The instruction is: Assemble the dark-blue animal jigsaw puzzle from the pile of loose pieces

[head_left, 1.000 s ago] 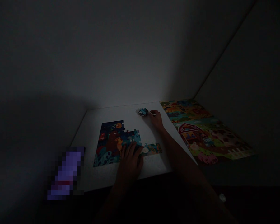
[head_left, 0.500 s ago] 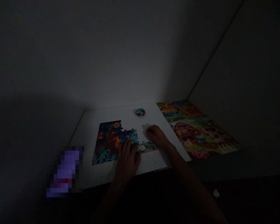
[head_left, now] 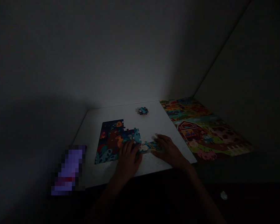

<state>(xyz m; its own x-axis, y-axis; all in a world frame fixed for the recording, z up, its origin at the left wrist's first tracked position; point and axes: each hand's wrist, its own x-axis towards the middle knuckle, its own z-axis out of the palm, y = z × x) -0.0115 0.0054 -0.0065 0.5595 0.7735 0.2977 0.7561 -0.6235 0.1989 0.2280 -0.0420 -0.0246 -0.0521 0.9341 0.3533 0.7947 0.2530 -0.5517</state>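
A partly joined jigsaw puzzle (head_left: 110,137) with a dark night scene lies flat on the white table. Its lower row runs on to the right as a narrow strip (head_left: 145,147) with a white animal on it. My left hand (head_left: 129,155) rests on the lower middle of the puzzle, fingers stretched out. At the strip's right end, my right hand (head_left: 166,149) has its fingers on the far edge and its thumb on the near edge. The pieces under that hand are partly hidden. Beyond both hands sits a small heap of loose puzzle pieces (head_left: 143,111).
Two colourful pictures, one a farm scene (head_left: 200,137), lie along the right side. A blurred purple object (head_left: 68,169) is at the table's left edge. Walls rise behind and to the right. A small pale object (head_left: 223,195) shows below right. The room is dim.
My right hand has come down and nearer, from above the strip to its right end, with fingers and thumb spreading around it. My left hand stays on the puzzle. The view shifts slightly.
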